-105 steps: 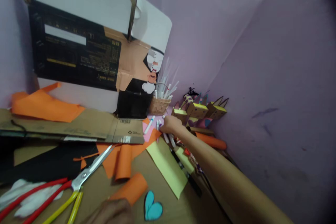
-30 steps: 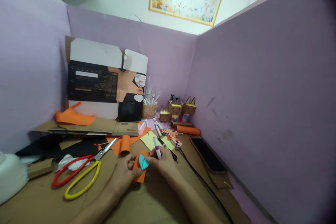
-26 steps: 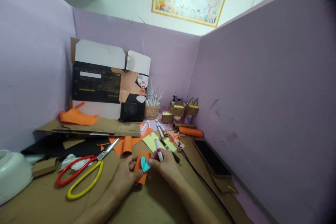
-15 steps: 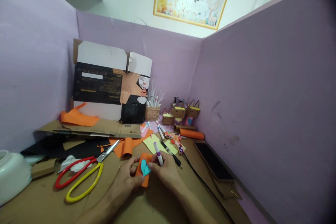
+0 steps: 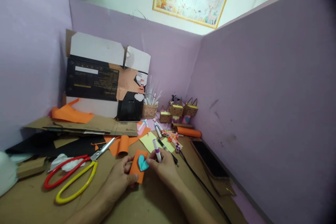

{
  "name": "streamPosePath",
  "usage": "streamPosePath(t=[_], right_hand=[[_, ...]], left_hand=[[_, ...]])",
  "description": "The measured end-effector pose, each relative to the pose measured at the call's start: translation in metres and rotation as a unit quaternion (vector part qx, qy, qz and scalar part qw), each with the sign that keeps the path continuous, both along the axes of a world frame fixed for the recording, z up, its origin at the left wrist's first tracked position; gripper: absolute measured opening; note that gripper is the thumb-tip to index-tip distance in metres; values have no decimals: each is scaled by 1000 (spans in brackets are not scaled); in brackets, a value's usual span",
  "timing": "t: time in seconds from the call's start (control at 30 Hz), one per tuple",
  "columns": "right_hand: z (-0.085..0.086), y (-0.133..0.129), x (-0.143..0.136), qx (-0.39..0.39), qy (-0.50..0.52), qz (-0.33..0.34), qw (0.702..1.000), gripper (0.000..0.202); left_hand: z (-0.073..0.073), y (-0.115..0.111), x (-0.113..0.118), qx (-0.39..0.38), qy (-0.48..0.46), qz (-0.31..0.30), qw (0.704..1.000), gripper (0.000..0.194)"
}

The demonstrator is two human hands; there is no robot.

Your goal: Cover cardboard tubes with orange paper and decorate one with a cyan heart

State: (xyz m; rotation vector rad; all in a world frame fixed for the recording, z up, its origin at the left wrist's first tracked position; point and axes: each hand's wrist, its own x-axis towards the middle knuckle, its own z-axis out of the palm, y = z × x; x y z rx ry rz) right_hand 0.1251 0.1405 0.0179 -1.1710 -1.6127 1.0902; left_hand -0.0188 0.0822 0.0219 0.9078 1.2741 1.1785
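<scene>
My left hand (image 5: 117,178) is closed on the edge of an orange paper piece (image 5: 134,166), thumb in front and fingers behind. On its face lies a turquoise heart (image 5: 142,164) with a line down its middle. The thumb and fingertip of my right hand (image 5: 166,169) pinch the heart's right edge. A white marker with a purple cap (image 5: 156,150) stands up between the fingers of that same hand. Just behind it, a black pen (image 5: 174,159) lies partly hidden. Whether the heart is stuck to the paper, I cannot tell.
Large scissors (image 5: 91,162) with red and yellow handles lie open at left. An orange paper roll (image 5: 123,144) stands behind my hands. A flower-patterned glue gun (image 5: 173,140) trails a black cord (image 5: 201,182) on the right, near a dark phone-like slab (image 5: 210,159). Cardboard cat figures (image 5: 176,109) stand at the back.
My view has shifted slightly, so most things sit further left. The heart's right edge has lifted or turned a little off the orange paper, pinched by my right fingers. Both grips stay the same.
</scene>
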Motion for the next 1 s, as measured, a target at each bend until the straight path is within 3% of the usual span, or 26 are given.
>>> streamPosePath(t=[0.3, 0.5, 0.8, 1.0], right_hand=[[-1, -4, -6, -4, 3, 2, 1000, 7], [0, -6, -6, -6, -3, -4, 1000, 8], [-3, -6, -4, 2, -4, 13, 1000, 8], [-6, -5, -4, 4, -1, 24, 1000, 7]], left_hand=[[-11, 3, 1, 37, 23, 15, 999, 56], [-5, 1, 2, 29, 20, 5, 999, 54], [-7, 2, 3, 4, 51, 47, 998, 50], [-2, 0, 4, 6, 45, 26, 999, 44]])
